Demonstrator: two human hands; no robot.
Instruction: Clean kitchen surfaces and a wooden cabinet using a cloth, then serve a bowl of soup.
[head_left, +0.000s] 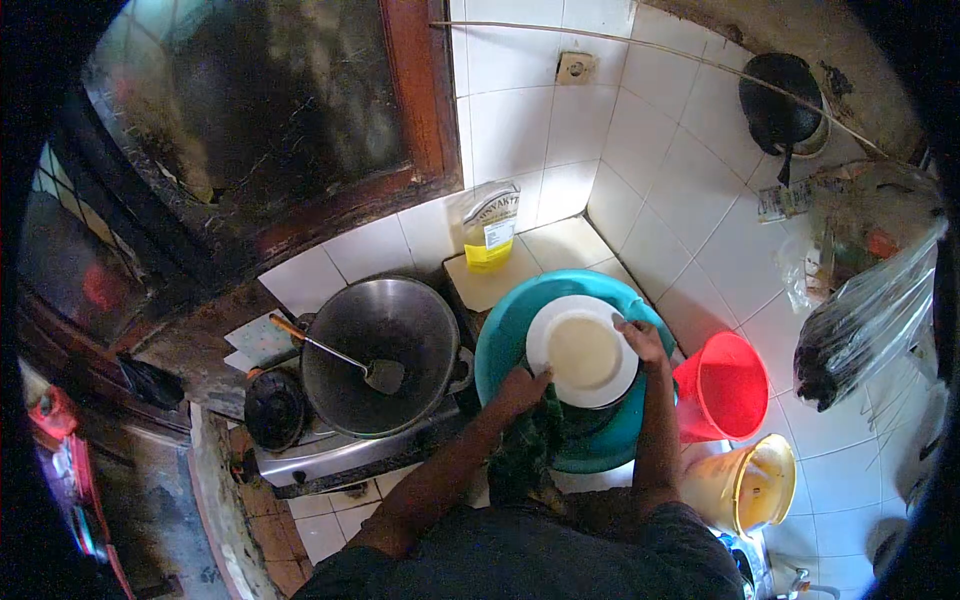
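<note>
A white plate (583, 351) with a broad rim is held between both hands above a teal plastic basin (498, 330). My left hand (523, 390) grips its lower left edge. On the upper right edge of the plate, my right hand (643, 343) has its fingers closed. Beneath the plate, the inside of the basin looks dark and is partly hidden. A dark green cloth (551, 420) hangs by my left wrist, over the near rim of the basin; whether my left hand also holds it is unclear.
A large wok (345, 390) with a wooden-handled spatula (384, 375) sits on a gas stove (345, 459) at left. Behind the basin stands a pouch of yellow oil (491, 234). A red bucket (731, 390) and a yellow bucket (720, 484) stand at right, below a hanging plastic bag (870, 322).
</note>
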